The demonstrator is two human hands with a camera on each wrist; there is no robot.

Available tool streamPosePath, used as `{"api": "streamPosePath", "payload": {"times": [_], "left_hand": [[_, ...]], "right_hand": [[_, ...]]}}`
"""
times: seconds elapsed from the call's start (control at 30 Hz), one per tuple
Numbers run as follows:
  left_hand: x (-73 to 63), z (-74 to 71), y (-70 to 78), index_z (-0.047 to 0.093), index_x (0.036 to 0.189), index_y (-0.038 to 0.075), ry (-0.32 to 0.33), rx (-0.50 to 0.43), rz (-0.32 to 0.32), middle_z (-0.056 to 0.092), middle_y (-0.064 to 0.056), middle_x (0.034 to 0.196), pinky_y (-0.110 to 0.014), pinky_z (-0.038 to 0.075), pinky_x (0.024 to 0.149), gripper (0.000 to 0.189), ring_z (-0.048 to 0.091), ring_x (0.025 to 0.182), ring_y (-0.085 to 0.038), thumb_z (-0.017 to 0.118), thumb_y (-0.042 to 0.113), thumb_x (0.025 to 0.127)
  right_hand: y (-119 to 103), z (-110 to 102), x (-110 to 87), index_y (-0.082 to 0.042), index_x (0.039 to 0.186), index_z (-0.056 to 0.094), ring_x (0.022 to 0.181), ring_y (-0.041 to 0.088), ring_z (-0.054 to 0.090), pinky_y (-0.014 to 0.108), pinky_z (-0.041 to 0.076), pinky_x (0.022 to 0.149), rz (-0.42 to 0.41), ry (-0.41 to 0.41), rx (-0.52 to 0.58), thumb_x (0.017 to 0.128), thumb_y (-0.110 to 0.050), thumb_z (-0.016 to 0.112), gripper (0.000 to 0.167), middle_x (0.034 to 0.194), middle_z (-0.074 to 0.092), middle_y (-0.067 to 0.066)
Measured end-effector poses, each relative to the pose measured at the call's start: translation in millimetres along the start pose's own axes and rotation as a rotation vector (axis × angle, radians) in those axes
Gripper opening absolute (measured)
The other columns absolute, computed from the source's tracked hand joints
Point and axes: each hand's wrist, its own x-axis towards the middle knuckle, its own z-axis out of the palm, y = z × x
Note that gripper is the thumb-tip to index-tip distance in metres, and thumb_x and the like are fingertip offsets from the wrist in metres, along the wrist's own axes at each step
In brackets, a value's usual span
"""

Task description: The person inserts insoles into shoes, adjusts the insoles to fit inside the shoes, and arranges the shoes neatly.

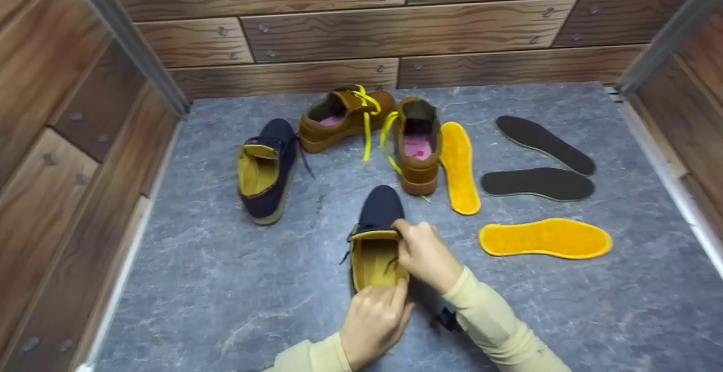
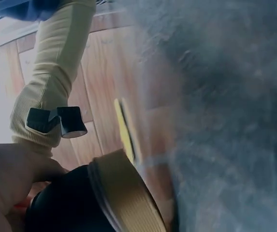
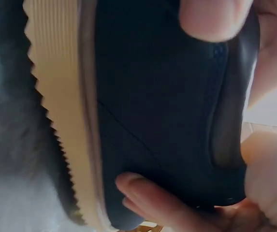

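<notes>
A navy shoe (image 1: 382, 208) with a yellow lining stands on the floor, toe pointing away. My left hand (image 1: 375, 318) grips its heel, the fingers curled over the back rim. My right hand (image 1: 426, 253) pinches the right edge of the opening near the tongue. In the right wrist view the shoe's dark side (image 3: 153, 106) and ridged tan sole (image 3: 58, 72) fill much of the frame, with fingers at the rim and on the side. The left wrist view shows the heel (image 2: 65, 208) under the left hand (image 2: 7, 179). A matching navy shoe (image 1: 281, 135) stands at the left.
Two brown shoes, one lying sideways (image 1: 364, 121) and one upright (image 1: 419, 177), have yellow laces and pink inside. To their right lie two orange-yellow insoles (image 1: 460, 169) and two dark insoles (image 1: 536, 184). Wood-patterned walls (image 1: 322, 33) enclose the grey floor (image 1: 226, 304).
</notes>
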Motion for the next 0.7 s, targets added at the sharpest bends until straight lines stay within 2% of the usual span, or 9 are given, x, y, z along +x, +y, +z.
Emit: {"api": "streamPosePath", "payload": {"times": [0.2,0.33,0.57,0.7], "left_hand": [[4.7,9.1,7.9,0.068,0.11,-0.003,-0.002,-0.015,0.036,0.069,-0.003,0.078,-0.029,0.049,0.06,0.047,0.063,0.065,-0.015,0.078,0.027,0.074],[4.6,6.9,6.7,0.068,0.11,-0.003,-0.029,-0.026,0.053,0.069,-0.002,0.077,-0.029,0.047,0.058,0.046,0.062,0.064,-0.016,0.077,0.027,0.076],[3.7,0.3,0.3,0.068,0.107,-0.004,-0.024,-0.057,0.05,0.066,-0.002,0.072,-0.031,0.044,0.056,0.046,0.059,0.06,-0.017,0.078,0.024,0.072],[9.9,5.2,15.6,0.069,0.105,-0.003,-0.018,-0.078,0.035,0.066,-0.002,0.072,-0.031,0.044,0.056,0.045,0.059,0.06,-0.017,0.079,0.025,0.072]], "right_hand": [[13,-5,-6.8,0.004,0.096,0.067,0.061,0.027,0.066,0.039,0.053,0.054,0.015,-0.011,-0.008,0.075,0.015,0.058,0.025,0.073,0.068,0.014],[12,-5,-8.1,0.002,0.096,0.068,0.062,0.027,0.067,0.039,0.054,0.056,0.046,-0.023,-0.019,0.076,0.013,0.059,0.024,0.074,0.069,0.014],[3,-8,-4.2,0.0,0.096,0.07,0.065,0.024,0.068,0.038,0.054,0.058,0.07,-0.056,-0.014,0.078,0.008,0.06,0.022,0.078,0.071,0.011],[8,-21,-12.8,0.0,0.096,0.07,0.066,0.025,0.068,0.038,0.054,0.058,0.094,-0.091,-0.035,0.079,0.008,0.06,0.021,0.078,0.071,0.012]]}}
